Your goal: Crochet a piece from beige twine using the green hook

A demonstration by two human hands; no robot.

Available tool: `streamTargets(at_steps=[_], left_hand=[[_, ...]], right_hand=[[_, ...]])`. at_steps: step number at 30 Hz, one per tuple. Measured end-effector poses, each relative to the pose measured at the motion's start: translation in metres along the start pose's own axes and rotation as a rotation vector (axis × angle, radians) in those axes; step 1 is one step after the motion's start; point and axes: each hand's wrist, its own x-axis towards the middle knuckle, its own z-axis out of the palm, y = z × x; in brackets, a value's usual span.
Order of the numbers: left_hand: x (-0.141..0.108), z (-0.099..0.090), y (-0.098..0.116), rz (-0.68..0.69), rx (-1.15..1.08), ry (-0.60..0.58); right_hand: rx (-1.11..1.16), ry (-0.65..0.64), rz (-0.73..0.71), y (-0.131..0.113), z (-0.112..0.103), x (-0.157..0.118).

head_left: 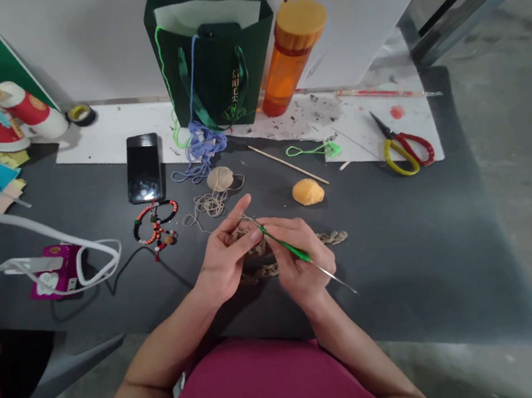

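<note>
My right hand [304, 257] is closed around a crochet hook [299, 253] with a green grip and a bare metal shaft sticking out toward the lower right. Its other tip meets my left hand [225, 257], whose fingers pinch a piece of beige crochet work [256, 246]. A twisted strip of the same crochet [333, 237] shows on the table to the right and below my hands. Beige yarn runs from my left fingers toward a small yarn ball [220, 179] with loose loops beside it. My fingers hide most of the stitches.
Around my hands lie a wooden stick [288, 164], a yellow lump [308, 191], beaded bracelets [156, 228], a phone [143, 168] and blue yarn [204, 145]. Scissors [404, 147] rest at the right. A green paper bag [214, 66] and an orange bottle [291, 57] stand behind. White cables [97, 252] cross the left.
</note>
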Motion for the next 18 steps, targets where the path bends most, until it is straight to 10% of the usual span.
streamTargets(at_steps=[18], left_hand=[[0.0016, -0.0069, 0.0044, -0.171, 0.025, -0.111]], right_hand=[[0.36, 0.247, 0.644, 0.0022, 0.0009, -0.0031]])
